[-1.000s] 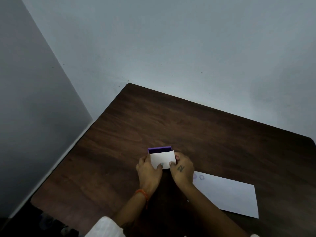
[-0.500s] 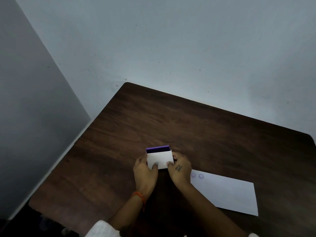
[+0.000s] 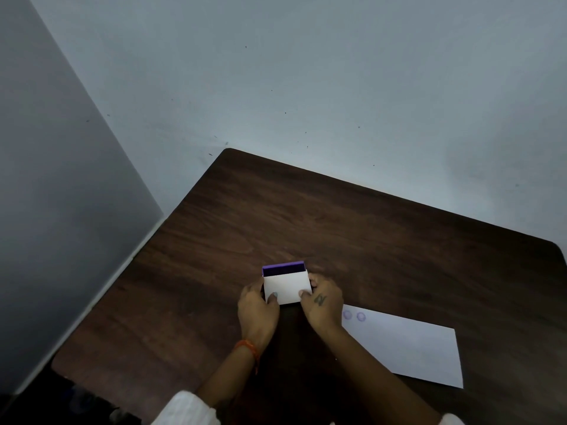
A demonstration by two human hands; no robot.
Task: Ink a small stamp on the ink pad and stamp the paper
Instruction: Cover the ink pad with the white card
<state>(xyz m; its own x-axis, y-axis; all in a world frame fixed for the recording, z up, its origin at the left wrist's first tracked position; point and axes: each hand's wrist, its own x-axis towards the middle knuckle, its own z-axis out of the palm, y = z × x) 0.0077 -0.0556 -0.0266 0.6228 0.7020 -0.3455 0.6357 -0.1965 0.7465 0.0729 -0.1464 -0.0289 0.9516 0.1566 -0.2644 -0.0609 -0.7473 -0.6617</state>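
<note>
An ink pad [image 3: 284, 273] in a purple tray sits near the middle of a dark wooden table [image 3: 368, 240], its white sleeve-like cover [image 3: 287, 286] drawn toward the near edge so that only a dark strip of the pad shows at the far end; the left hand [image 3: 257, 314] and the right hand [image 3: 322, 305] flank the case, thumbs pressed on the cover's near corners and fingers curled against its sides, both clasping the case rather than lying slack; whether the cover is being slid shut or pulled off cannot be told from this view; no stamp is visible, and it may be hidden under the hands or out of frame; a white sheet of paper [image 3: 408, 348] lies just to the right of the right wrist, angled toward the near right corner, with two faint round purple impressions [image 3: 354, 315] at its far left end, which suggests the stamping is already under way or done; to handle the case well, the thumbs would best push evenly on both corners so the cover travels straight along the tray without jamming, while the fingers steady the tray against the table; an orange thread band [image 3: 245, 348] circles the left wrist, and pale walls [image 3: 337, 87] meet behind the table's far corner
</note>
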